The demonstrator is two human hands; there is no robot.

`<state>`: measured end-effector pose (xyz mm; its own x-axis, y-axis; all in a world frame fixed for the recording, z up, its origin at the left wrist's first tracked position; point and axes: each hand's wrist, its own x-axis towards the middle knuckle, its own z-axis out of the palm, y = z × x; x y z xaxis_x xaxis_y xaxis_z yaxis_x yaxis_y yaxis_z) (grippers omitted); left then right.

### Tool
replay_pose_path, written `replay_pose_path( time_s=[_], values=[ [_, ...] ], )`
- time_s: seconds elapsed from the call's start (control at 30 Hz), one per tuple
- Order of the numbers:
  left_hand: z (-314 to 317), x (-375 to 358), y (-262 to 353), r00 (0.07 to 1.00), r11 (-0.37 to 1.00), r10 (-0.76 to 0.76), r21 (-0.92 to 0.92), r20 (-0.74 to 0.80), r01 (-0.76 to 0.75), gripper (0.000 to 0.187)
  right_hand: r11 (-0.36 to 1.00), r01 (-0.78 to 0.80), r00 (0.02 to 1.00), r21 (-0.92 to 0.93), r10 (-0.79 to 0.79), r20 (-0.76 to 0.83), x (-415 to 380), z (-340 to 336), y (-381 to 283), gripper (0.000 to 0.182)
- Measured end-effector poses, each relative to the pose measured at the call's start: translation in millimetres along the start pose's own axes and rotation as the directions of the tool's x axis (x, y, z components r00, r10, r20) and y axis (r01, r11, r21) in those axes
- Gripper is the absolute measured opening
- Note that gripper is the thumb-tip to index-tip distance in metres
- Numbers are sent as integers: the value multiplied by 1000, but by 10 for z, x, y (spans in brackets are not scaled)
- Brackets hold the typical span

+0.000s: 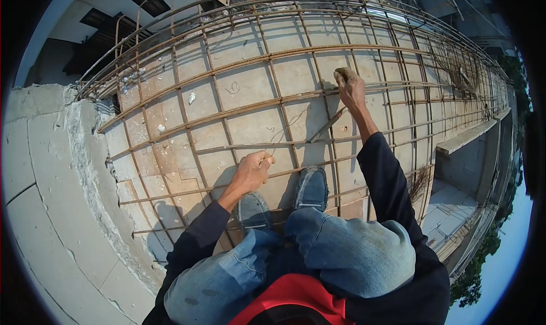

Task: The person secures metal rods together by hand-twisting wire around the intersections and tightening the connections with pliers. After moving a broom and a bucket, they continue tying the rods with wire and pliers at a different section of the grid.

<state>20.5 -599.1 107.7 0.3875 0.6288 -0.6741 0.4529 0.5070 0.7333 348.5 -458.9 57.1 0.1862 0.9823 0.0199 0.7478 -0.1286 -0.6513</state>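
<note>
My left hand [250, 172] is closed in a pinch low over the rebar grid [250, 121], just beyond my shoes. A thin tie wire [273, 152] rises from its fingertips. Farther out to the right, my right hand [350, 90] has its fingers curled in over a crossing of the rusty bars; I cannot tell what they hold. Close below its wrist a slim grey metal tool [325, 127] with a reddish end slants down to the left over the grid.
Pale formwork panels [256, 126] lie under the bars, with a loose wire curl [232, 88] and white debris on them. A rough concrete edge [85, 154] runs along the left. Bundled bars [239, 6] cross the far side. On the right, a ledge [466, 137] borders a drop.
</note>
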Motion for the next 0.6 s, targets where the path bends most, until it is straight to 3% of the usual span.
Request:
replay_pose_path(
  time_s=[0.13, 0.23, 0.3, 0.33, 0.4, 0.57, 0.6],
  values=[
    [203, 287, 254, 999, 999, -34, 22, 9, 33, 28, 1000, 3, 989, -18, 0, 147, 40, -189, -82, 22],
    [362, 411, 336, 995, 998, -43, 32, -95, 46, 27, 999, 29, 972, -29, -22, 236, 30, -180, -56, 22],
    [470, 540, 268, 967, 983, 130, 157, -221, -96, 26, 988, 122, 954, -96, -90, 286, 45, -162, -125, 21],
    [518, 599, 231, 968, 983, 127, 157, -216, -94, 26, 990, 75, 945, -119, -33, 325, 38, -176, -151, 20],
    [576, 671, 228, 913, 929, 306, 296, -270, -223, 24, 988, 108, 943, -112, -66, 327, 31, -150, -112, 19],
    [605, 867, 339, 956, 968, 199, 198, -215, -157, 22, 984, 158, 891, -84, -105, 441, 193, -126, 28, 19],
    [606, 896, 339, 959, 974, 192, 163, -208, -160, 22, 964, 191, 880, -183, -86, 467, 239, -141, 14, 19]
  ],
)
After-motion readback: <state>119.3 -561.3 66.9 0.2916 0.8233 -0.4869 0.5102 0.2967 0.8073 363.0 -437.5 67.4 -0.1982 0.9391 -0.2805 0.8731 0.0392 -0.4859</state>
